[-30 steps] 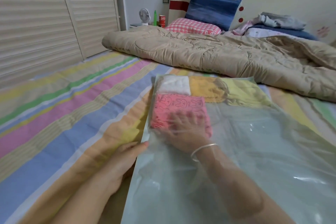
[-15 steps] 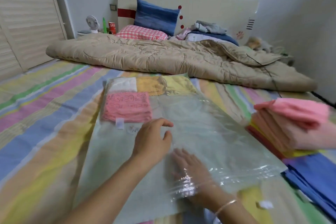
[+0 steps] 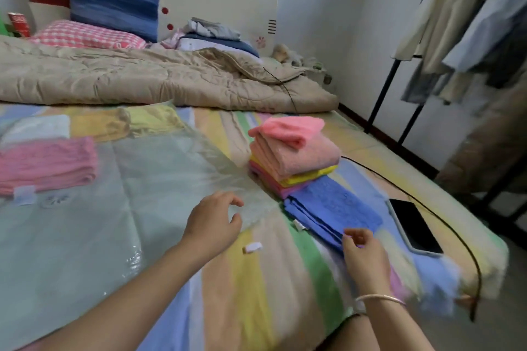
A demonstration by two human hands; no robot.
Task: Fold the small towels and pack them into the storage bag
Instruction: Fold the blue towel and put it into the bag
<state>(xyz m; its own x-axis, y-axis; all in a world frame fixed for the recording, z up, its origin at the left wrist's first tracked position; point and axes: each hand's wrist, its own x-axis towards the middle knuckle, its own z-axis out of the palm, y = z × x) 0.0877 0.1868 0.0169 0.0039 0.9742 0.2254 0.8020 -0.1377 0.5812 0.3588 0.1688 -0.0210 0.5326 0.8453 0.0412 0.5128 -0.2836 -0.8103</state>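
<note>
Storage bag (image 3: 142, 179) flat, right corner at our left grip (image 3: 212, 222), loose, empty | right grip (image 3: 363, 251) curled at blue towel (image 3: 333, 208) near edge, we cannot tell hold

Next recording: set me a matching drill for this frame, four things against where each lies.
Things: 1 white towel; 2 blue towel; 3 phone; 4 white clip.
Places: A near the bed edge; B inside the storage bag; C on the sheet beside the left hand; D next to the right hand.
Pairs: 1-B, 2-D, 3-A, 4-C.
</note>
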